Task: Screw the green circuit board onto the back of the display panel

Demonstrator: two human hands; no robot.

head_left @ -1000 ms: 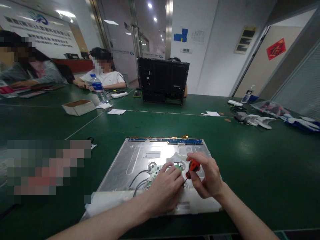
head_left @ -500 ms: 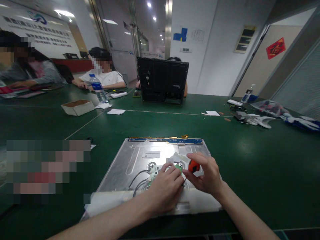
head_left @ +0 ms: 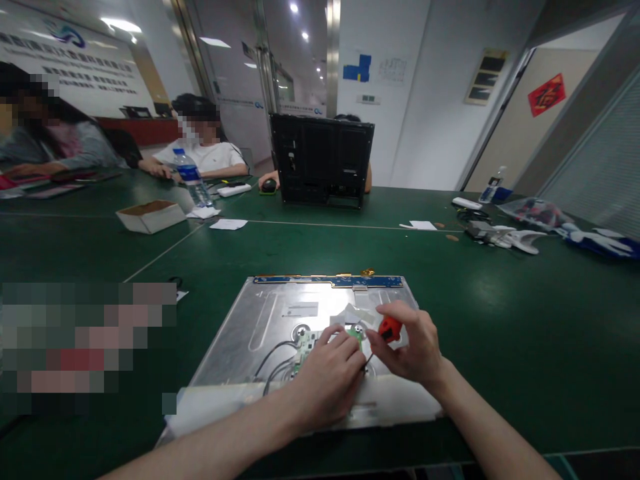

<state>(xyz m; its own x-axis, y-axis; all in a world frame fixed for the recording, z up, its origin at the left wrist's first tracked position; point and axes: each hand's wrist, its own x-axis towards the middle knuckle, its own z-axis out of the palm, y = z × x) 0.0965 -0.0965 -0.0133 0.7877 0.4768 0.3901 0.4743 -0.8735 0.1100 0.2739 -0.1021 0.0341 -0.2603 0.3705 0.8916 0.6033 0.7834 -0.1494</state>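
Note:
A silver display panel [head_left: 270, 313] lies flat on the table in front of me, with a blue circuit strip [head_left: 300, 281] along its far edge. Over a small green circuit board [head_left: 303, 348] near the panel's middle, my left hand [head_left: 334, 370] is closed, fingers together and curled down; what it grips is hidden beneath it. My right hand [head_left: 413, 343] is closed on the red and black handle of a screwdriver [head_left: 389, 329]. Its thin shaft slants down beside my left hand, the tip out of sight. Dark cables [head_left: 273, 357] run from the board's left side.
A white open box [head_left: 153, 220] and a water bottle [head_left: 193, 179] stand at the back left. Opposite is an upright black monitor [head_left: 323, 160] with a person behind it. Gloves [head_left: 600, 240] and a plastic bag [head_left: 535, 213] lie at the right. Two people sit at the left.
The screwdriver handle has turned and shifted slightly in my right hand. My left hand stays over the board. Beside the monitor, another person's hand has come onto a computer mouse.

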